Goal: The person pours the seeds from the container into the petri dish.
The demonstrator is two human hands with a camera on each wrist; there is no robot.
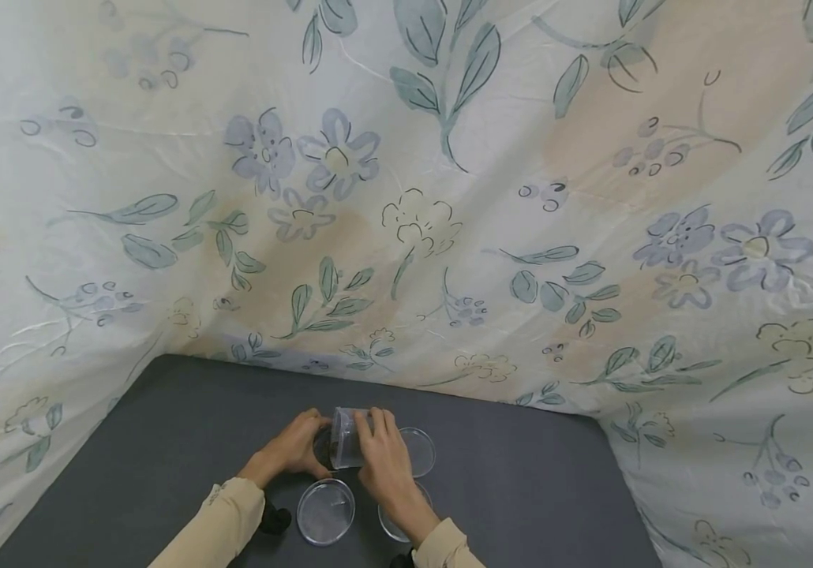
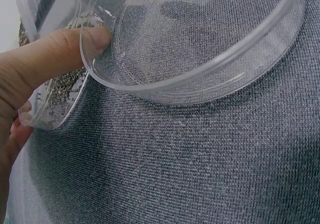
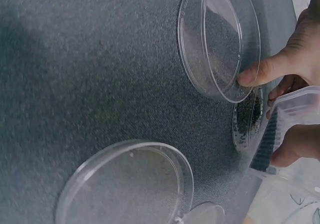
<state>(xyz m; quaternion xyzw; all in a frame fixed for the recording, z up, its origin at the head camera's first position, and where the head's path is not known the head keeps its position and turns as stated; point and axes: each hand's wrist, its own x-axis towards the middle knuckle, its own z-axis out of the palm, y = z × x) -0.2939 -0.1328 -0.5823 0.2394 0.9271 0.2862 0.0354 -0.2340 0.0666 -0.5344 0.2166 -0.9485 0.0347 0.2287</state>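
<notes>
My left hand point(image 1: 298, 444) holds a clear petri dish point(image 2: 65, 101) with dark and tan seed-like grains in it, thumb on the near side and fingers on the far side. The thumb overlaps the rim of a second petri dish point(image 1: 325, 513), which lies nearer me with no grains in it. In my right hand point(image 1: 385, 459) is a clear plastic tub point(image 1: 346, 436), tipped on its side with its mouth toward the dish of grains. The right thumb lies at the tub's rim in the right wrist view.
Another clear petri dish point(image 1: 421, 451) lies to the right of my right hand. One more petri dish point(image 3: 130, 184) is partly hidden under my right forearm in the head view. Dark grey cloth point(image 1: 520, 481) covers the table, and a flowered curtain point(image 1: 449, 315) encloses it.
</notes>
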